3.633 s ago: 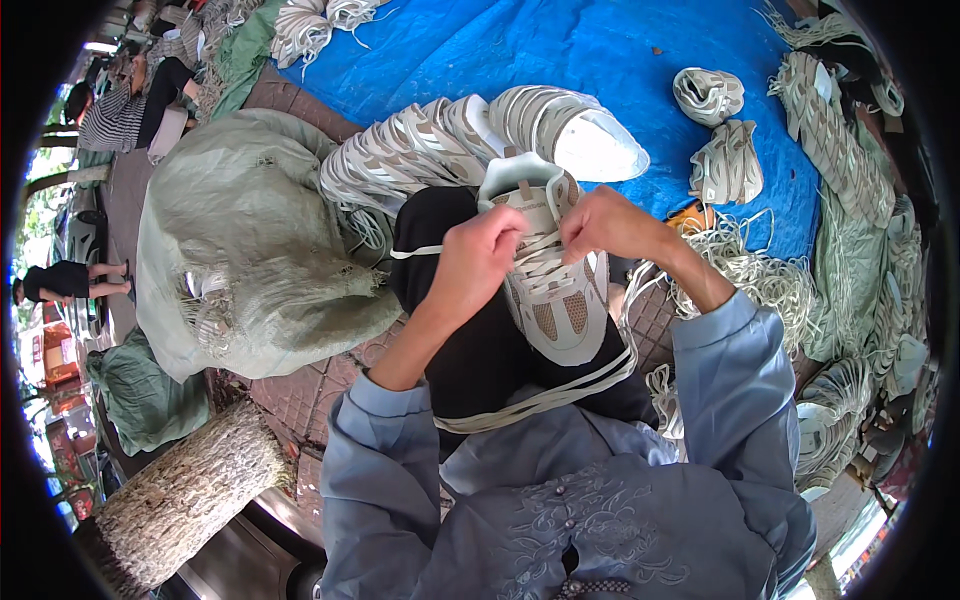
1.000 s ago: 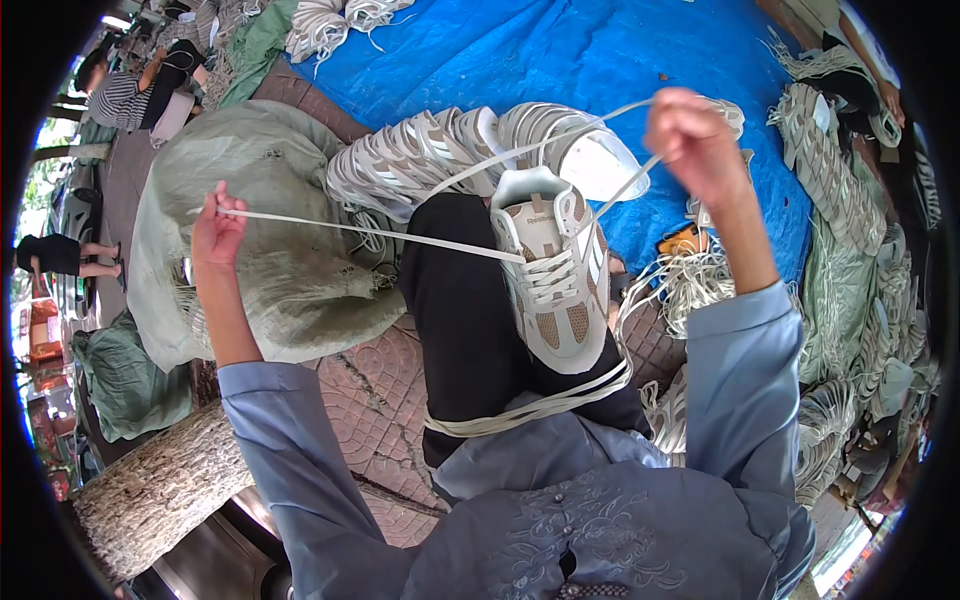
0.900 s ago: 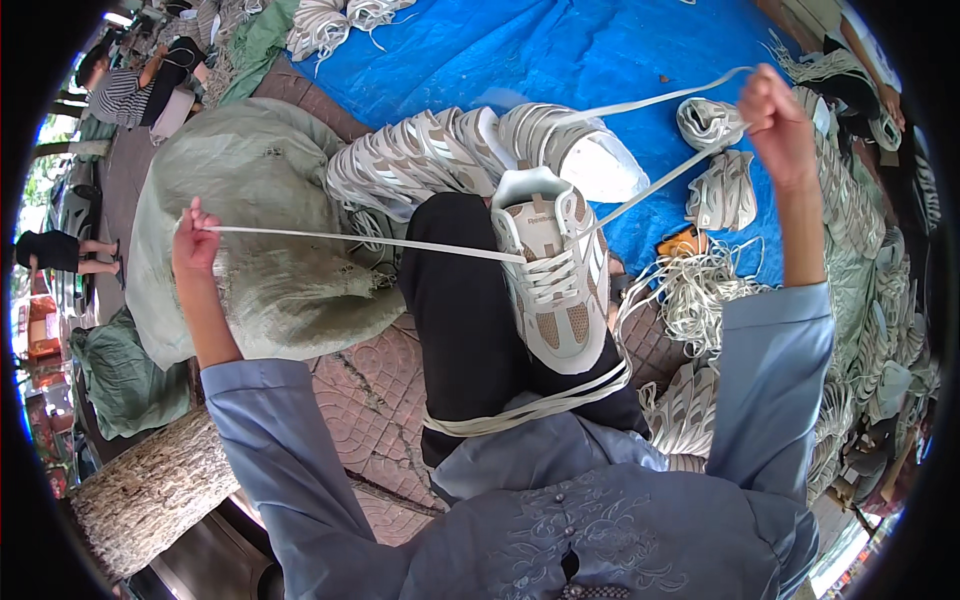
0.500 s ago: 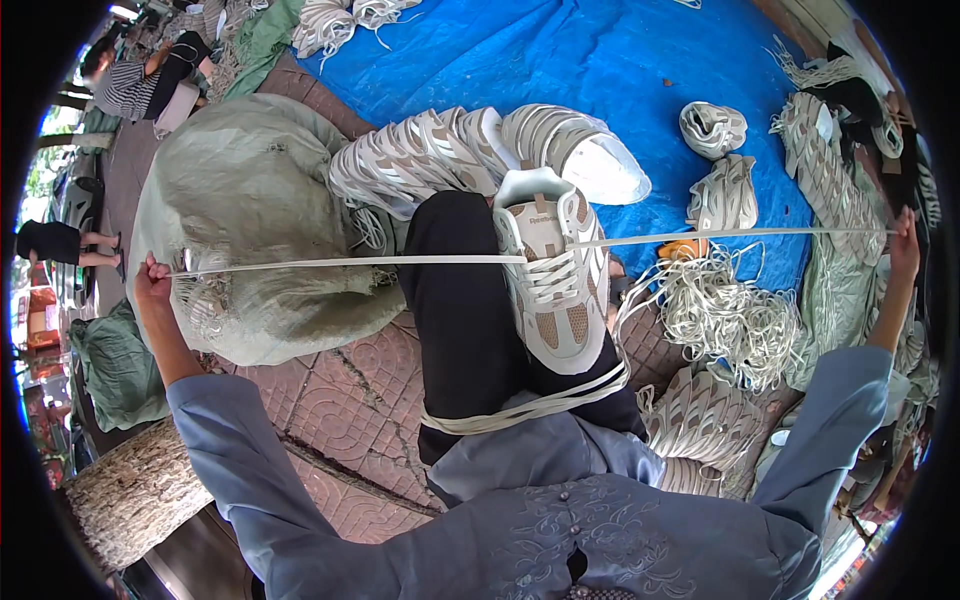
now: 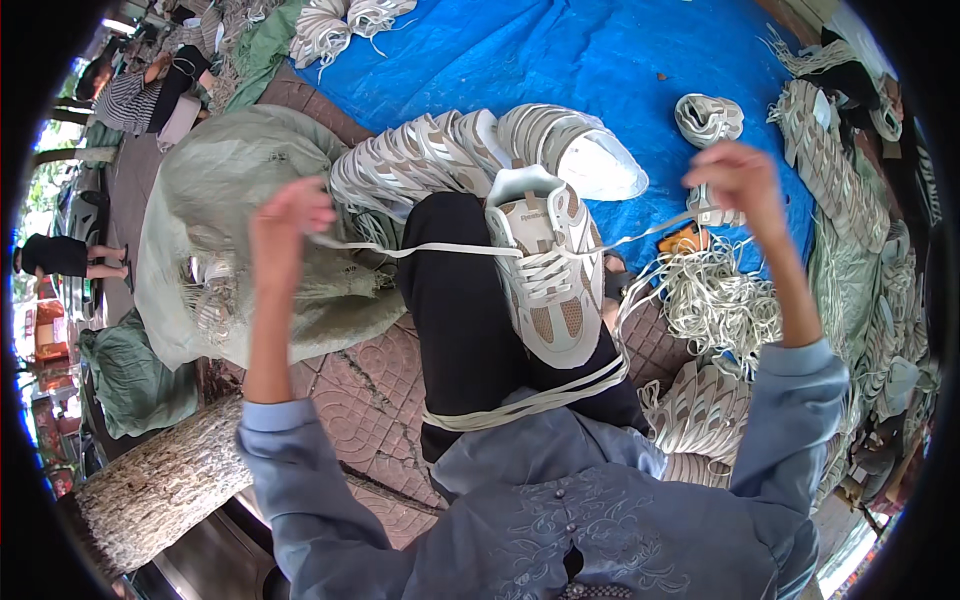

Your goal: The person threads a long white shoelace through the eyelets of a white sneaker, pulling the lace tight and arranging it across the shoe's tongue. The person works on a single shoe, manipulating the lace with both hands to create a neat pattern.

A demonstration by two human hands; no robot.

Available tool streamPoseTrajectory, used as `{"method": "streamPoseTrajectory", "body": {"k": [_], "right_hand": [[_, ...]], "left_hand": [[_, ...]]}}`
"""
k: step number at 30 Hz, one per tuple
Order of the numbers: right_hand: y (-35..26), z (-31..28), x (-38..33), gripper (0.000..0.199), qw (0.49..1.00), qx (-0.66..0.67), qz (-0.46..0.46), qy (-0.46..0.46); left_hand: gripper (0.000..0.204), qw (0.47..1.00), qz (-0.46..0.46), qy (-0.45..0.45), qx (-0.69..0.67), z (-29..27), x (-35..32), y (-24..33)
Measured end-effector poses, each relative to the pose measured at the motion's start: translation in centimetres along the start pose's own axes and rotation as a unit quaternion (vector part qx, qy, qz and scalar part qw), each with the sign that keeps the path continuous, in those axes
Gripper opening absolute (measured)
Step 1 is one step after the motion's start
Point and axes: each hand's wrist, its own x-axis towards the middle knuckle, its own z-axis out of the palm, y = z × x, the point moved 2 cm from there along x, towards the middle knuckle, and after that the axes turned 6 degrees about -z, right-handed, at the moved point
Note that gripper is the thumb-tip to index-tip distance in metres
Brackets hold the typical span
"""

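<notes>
A beige and white sneaker (image 5: 565, 330) rests upright on my lap, its toe toward me. White lacing crosses its lower eyelets. From the top of that lacing, one loose shoelace end (image 5: 450, 249) runs left and the other runs right. My left hand (image 5: 290, 215), blurred, is closed on the left end above the big sack. My right hand (image 5: 742, 182), also blurred, is closed around the right end over the blue sheet. Both lengths hang slightly slack. Several loose laces (image 5: 520, 408) lie across my thighs.
A bulging pale sack (image 5: 250, 320) stands at my left. Ahead, rows of nested shoe uppers (image 5: 410, 160) lie by a blue sheet (image 5: 470, 60). To my right are a tangled heap of laces (image 5: 715, 300) and more stacked uppers (image 5: 700, 415). A log (image 5: 165, 480) lies lower left.
Both hands have come inward from wide apart, the left one rising too. The lace, stretched taut before, now sags on both sides. The sneaker stays on my lap.
</notes>
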Motion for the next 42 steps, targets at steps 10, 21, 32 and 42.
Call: {"method": "streamPoseTrajectory", "body": {"k": [10, 21, 32, 42], "right_hand": [[1.7, 16.4, -0.2, 0.006, 0.891, -0.328, -0.276, -0.148], [2.0, 17.5, -0.7, 0.003, 0.832, -0.484, -0.220, -0.159], [3.2, 17.3, 1.5, 0.007, 0.878, -0.243, -0.323, -0.256], [3.5, 17.2, 1.6, 0.009, 0.907, -0.170, -0.287, -0.257]], "left_hand": [[0.016, 0.896, 0.304, -0.036, 0.322, 19.8, -3.8, 1.1], [0.016, 0.887, 0.321, -0.008, 0.332, 20.0, -4.0, 0.5], [0.009, 0.926, 0.259, -0.010, 0.274, 20.2, -4.2, -0.3], [0.009, 0.881, 0.308, -0.010, 0.360, 20.5, -4.5, -0.2]]}}
